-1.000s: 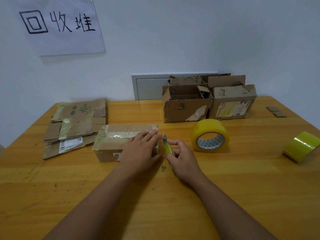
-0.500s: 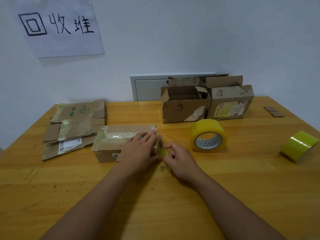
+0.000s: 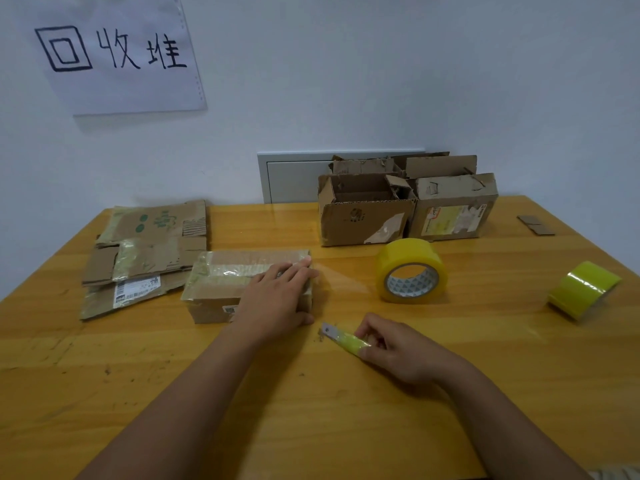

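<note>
So, pinched yellow-green plastic box cutter [image 3: 342,339] between fingertips [image 3: 367,328] of curled right hand [image 3: 405,353], blade near taped brown cardboard box [image 3: 221,275] under flat left hand [image 3: 277,301].

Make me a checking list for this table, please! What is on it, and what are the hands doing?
Surface: wooden table, scuffed, with dark specks by the cutter.
Job's things: taped cardboard box lying flat; yellow-green cutter, blade end out, apart from the box.
Clutter: large tape roll on its edge; second tape roll; flattened cardboard pile; torn open box beside a labelled box; cardboard scrap.
Hands: left hand rests flat on the box; right hand pinches the cutter.
Cables: nothing seen.
Surroundings: white wall, handwritten paper sign, grey wall panel.
</note>
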Motion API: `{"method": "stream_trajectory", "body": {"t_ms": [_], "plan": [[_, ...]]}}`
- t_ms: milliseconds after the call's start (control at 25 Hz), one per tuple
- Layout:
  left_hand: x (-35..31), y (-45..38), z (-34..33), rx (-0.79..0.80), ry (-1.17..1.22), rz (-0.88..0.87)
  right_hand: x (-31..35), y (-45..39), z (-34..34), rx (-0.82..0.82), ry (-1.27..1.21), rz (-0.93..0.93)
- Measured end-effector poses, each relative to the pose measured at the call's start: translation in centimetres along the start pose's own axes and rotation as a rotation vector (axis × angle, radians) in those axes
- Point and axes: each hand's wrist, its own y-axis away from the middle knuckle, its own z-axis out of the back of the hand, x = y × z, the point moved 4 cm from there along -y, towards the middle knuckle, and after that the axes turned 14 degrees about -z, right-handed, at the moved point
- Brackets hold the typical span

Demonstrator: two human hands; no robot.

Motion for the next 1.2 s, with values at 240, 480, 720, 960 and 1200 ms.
{"method": "stream_trajectory", "body": {"t_ms": [240, 480, 720, 960, 1200], "plan": [[0.0, 0.0, 0.0, -0.010, 0.012, 0.006, 1.5, -1.5, 0.8, -0.286, 0.196, 0.088], [0.0, 0.1, 0.0, -0.024, -0.012, -0.015, 5.2, -9.2, 1.2, -0.452, -0.088, 0.022], [0.2, 0.1, 0.2, -0.020, -0.021, -0.039, 2.2, -11.0, 0.8, -0.507, -0.241, -0.003], [1.1, 1.2, 0.2, 0.011, -0.015, -0.052, 2.0, -11.4, 0.7, -0.421, -0.128, -0.018], [0.9, 1.7, 0.5, -0.023, 0.007, -0.046, 2.6, -11.6, 0.2, -0.428, 0.109, -0.066]]}}
